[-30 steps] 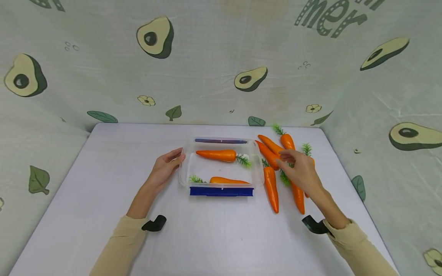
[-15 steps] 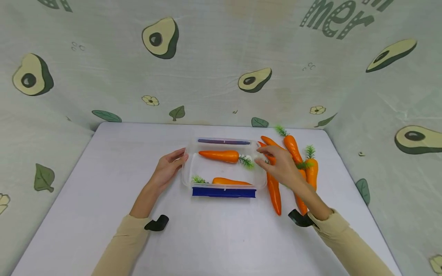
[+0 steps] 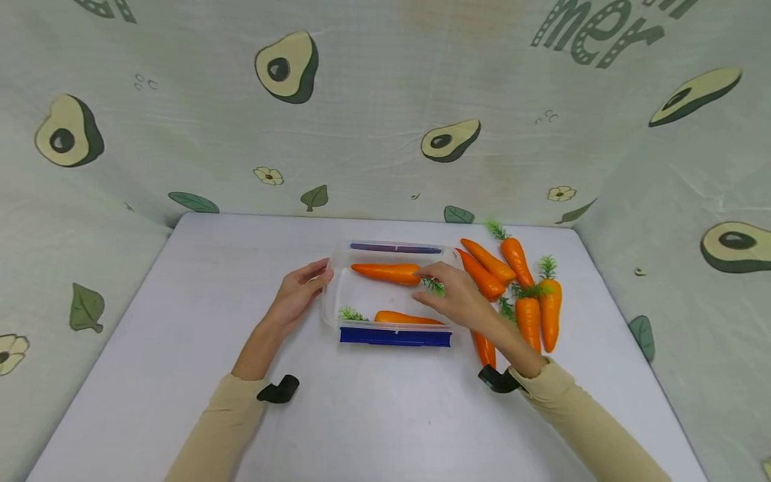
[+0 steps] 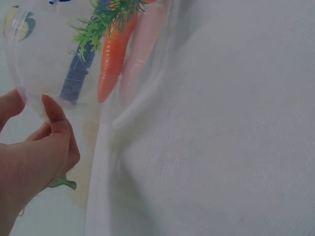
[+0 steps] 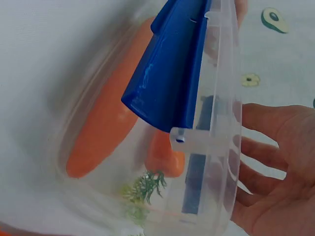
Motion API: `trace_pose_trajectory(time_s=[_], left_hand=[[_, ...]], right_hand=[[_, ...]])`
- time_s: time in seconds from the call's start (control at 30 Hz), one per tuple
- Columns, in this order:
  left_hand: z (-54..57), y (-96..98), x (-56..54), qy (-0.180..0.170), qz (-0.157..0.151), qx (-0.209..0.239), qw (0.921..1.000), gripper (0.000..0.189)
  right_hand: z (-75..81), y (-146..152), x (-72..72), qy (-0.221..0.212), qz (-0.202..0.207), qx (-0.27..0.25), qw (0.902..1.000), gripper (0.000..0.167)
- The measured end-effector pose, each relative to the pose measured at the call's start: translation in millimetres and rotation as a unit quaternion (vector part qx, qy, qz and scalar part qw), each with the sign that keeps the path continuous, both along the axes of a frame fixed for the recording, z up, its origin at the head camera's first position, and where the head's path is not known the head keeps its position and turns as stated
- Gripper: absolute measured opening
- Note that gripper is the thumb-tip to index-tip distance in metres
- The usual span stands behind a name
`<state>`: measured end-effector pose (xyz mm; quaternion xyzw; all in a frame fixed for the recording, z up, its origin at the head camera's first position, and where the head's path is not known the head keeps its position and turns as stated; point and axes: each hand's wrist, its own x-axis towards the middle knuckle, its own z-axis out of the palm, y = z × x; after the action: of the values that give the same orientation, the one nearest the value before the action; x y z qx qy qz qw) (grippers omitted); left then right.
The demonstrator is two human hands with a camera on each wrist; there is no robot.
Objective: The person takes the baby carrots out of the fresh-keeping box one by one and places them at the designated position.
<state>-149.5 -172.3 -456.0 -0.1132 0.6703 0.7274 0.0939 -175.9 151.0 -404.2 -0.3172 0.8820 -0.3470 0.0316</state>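
A clear plastic food container (image 3: pixel 364 294) with blue latches stands mid-table, with two orange carrots inside. One carrot (image 3: pixel 385 272) lies across the far part, its green top toward the right; the other carrot (image 3: pixel 406 317) lies along the near wall. My left hand (image 3: pixel 295 294) pinches the container's left rim between thumb and fingers, as the left wrist view also shows. Over the container's right half is my right hand (image 3: pixel 454 294), thumb and fingers apart beside the far carrot's leafy end. The right wrist view has its spread fingers (image 5: pixel 261 150) behind the clear wall.
Several more carrots lie right of the container, among them one with its top at the back (image 3: pixel 516 260) and one at the far right (image 3: pixel 550 314). Part of another carrot (image 3: pixel 484 349) shows beneath the right forearm. Avocado-print cloth (image 3: pixel 373 134) hangs behind the white table (image 3: pixel 241 268).
My right hand has moved left from the carrot pile to over the container, near the far carrot's leaves. The left hand stays at the rim. The head view has shifted slightly.
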Motion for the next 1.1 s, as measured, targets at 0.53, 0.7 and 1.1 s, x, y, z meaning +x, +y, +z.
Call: trace_pose_trajectory(time_s=[0.53, 0.7, 1.1], left_hand=[[-1.4, -0.1, -0.2, 0.009, 0.001, 0.006, 0.9999, 0.056], [-1.8, 0.1, -0.7, 0.013, -0.001, 0.004, 0.9999, 0.057], [-1.7, -0.4, 0.5, 0.006, -0.001, -0.007, 1.0000, 0.057]], right_hand=[[-21.8, -26, -9.9, -0.122, 0.148, 0.012, 0.9814, 0.040], [-23.2, -27, -15.6, -0.167, 0.192, 0.028, 0.9667, 0.033], [-18.8, -30, -21.4, -0.192, 0.235, 0.074, 0.9501, 0.034]])
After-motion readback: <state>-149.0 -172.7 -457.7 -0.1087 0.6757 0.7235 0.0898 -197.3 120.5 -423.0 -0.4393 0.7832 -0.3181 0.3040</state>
